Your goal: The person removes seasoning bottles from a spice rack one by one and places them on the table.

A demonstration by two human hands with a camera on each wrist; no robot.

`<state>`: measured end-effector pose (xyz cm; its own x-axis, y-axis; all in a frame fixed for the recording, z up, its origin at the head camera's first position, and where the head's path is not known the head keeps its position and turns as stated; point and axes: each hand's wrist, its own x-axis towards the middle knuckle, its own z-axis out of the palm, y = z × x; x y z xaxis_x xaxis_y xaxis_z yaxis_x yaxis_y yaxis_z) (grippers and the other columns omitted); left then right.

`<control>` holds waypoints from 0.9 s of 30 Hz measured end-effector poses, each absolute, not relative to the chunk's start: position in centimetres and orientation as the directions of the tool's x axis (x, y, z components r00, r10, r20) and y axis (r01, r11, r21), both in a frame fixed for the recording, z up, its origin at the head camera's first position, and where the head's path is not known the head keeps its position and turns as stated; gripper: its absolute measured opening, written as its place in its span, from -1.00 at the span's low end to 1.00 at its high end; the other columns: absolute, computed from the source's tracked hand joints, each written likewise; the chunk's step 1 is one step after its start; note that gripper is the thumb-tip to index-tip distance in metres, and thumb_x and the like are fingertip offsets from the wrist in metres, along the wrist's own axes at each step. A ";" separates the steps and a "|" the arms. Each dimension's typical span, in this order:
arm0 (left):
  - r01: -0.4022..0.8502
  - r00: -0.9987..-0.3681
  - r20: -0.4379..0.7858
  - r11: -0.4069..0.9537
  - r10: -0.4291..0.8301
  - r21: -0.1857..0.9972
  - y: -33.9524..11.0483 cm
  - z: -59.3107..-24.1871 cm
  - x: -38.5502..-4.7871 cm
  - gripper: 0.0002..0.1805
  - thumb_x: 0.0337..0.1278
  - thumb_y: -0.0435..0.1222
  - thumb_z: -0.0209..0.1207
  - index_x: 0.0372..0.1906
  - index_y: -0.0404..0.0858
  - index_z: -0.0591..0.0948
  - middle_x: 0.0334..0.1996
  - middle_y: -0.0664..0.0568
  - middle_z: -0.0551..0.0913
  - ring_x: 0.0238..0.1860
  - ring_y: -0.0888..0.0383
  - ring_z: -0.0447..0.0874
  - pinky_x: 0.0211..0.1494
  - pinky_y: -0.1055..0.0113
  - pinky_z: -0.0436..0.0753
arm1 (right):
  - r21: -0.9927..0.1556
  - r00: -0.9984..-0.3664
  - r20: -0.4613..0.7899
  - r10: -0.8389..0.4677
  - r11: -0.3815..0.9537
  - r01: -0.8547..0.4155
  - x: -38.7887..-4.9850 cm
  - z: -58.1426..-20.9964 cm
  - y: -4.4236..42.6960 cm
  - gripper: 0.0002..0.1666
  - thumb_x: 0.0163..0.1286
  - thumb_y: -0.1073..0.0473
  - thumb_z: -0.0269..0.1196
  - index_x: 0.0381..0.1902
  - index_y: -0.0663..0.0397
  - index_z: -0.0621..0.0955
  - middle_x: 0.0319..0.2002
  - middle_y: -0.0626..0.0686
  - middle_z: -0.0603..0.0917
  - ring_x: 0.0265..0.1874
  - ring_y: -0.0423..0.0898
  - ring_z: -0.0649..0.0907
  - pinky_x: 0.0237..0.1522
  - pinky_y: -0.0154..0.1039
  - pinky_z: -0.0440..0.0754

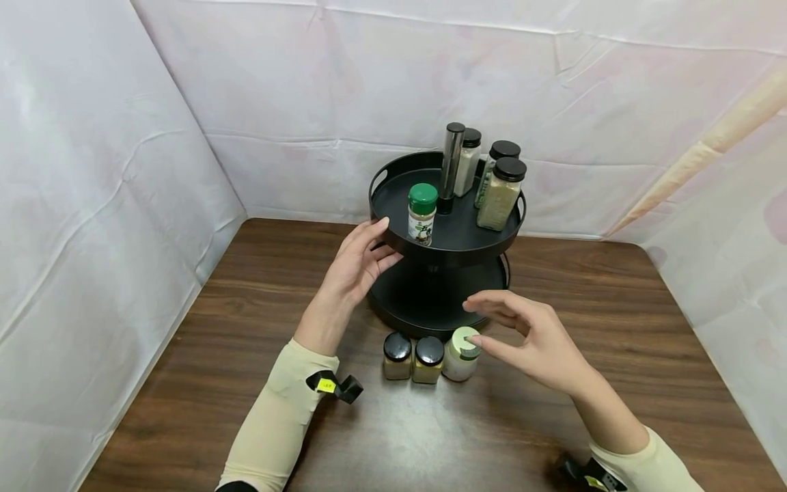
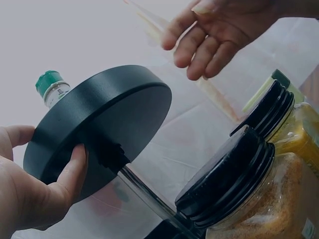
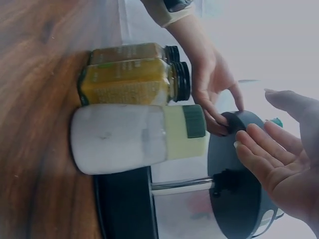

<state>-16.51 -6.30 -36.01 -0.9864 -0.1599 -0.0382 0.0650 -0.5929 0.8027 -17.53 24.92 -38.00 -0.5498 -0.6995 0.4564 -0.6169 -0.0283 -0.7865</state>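
A black two-tier round stand (image 1: pixel 430 254) stands towards the back of the table. My left hand (image 1: pixel 356 263) grips the left rim of its upper tray, thumb on the edge and fingers beneath, also seen in the left wrist view. On that tray are a green-capped jar (image 1: pixel 421 222), a dark tube (image 1: pixel 451 164) and several black-lidded jars (image 1: pixel 499 198). My right hand (image 1: pixel 529 335), fingers spread and relaxed and holding nothing, hovers by the pale-lidded white jar (image 1: pixel 460 359); whether the thumb touches its lid, I cannot tell.
Two small black-lidded spice jars (image 1: pixel 397 362) stand left of the white jar, in front of the lower tray (image 1: pixel 408 294). White sheeting (image 1: pixel 295 102) hangs behind and on both sides of the wooden table (image 1: pixel 246 383).
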 end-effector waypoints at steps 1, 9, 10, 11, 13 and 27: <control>0.065 -0.986 -0.040 -0.593 -0.161 0.803 -6.3 -36.0 -16.5 -0.70 0.55 -0.27 0.14 0.21 -0.26 0.42 0.10 -0.10 0.56 0.05 -0.01 0.71 0.07 0.21 0.75 | -0.785 -0.549 0.462 -0.696 -0.033 -0.619 -17.5 -37.9 24.9 -0.32 0.23 0.47 0.54 0.28 0.03 0.63 0.14 -0.01 0.74 0.15 0.02 0.75 0.20 -0.18 0.67; 0.053 -0.987 -0.046 -0.588 -0.152 0.807 -6.4 -36.0 -16.4 -0.58 0.55 -0.26 0.14 0.34 -0.29 0.37 0.15 -0.11 0.53 0.16 -0.06 0.65 0.18 0.13 0.71 | -0.778 -0.539 0.498 -0.680 -0.075 -0.624 -17.3 -36.8 24.8 -0.24 0.19 0.60 0.49 0.34 0.17 0.59 0.17 0.12 0.74 0.19 0.07 0.71 0.22 -0.19 0.66; 0.053 -0.987 -0.046 -0.588 -0.151 0.807 -6.4 -36.0 -16.4 -0.56 0.55 -0.26 0.14 0.35 -0.29 0.36 0.15 -0.12 0.53 0.17 -0.06 0.65 0.21 0.12 0.70 | -0.779 -0.539 0.500 -0.678 -0.081 -0.622 -17.3 -36.7 24.8 -0.24 0.19 0.61 0.48 0.35 0.19 0.58 0.18 0.13 0.73 0.19 0.07 0.71 0.22 -0.19 0.65; 0.053 -0.988 -0.045 -0.588 -0.150 0.807 -6.4 -36.0 -16.4 -0.55 0.55 -0.26 0.13 0.36 -0.29 0.35 0.15 -0.12 0.53 0.19 -0.07 0.64 0.23 0.10 0.68 | -0.780 -0.539 0.504 -0.675 -0.089 -0.619 -17.2 -36.5 24.7 -0.23 0.19 0.62 0.47 0.35 0.21 0.57 0.18 0.15 0.72 0.20 0.08 0.70 0.23 -0.18 0.65; 0.054 -0.988 -0.042 -0.587 -0.149 0.808 -6.4 -36.1 -16.5 -0.56 0.55 -0.26 0.13 0.36 -0.29 0.35 0.14 -0.12 0.54 0.18 -0.07 0.64 0.25 0.08 0.67 | -0.780 -0.537 0.517 -0.666 -0.109 -0.616 -17.2 -36.1 24.7 -0.22 0.19 0.65 0.45 0.37 0.26 0.55 0.20 0.19 0.71 0.22 0.08 0.69 0.25 -0.16 0.64; 0.075 -0.987 -0.026 -0.591 -0.161 0.803 -6.3 -36.1 -16.5 -0.78 0.54 -0.27 0.14 0.11 -0.25 0.46 0.01 -0.09 0.60 0.00 0.01 0.72 0.06 0.20 0.75 | -0.761 -0.522 0.554 -0.649 -0.142 -0.633 -17.5 -34.3 23.7 -0.17 0.15 0.68 0.44 0.39 0.25 0.54 0.22 0.22 0.69 0.25 0.10 0.68 0.29 -0.11 0.60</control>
<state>-16.51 -6.32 -36.08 -0.9866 -0.1608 -0.0265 0.0748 -0.5911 0.8031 -17.49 23.75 -34.27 -0.5216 -0.6487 0.5542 -0.6328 -0.1416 -0.7612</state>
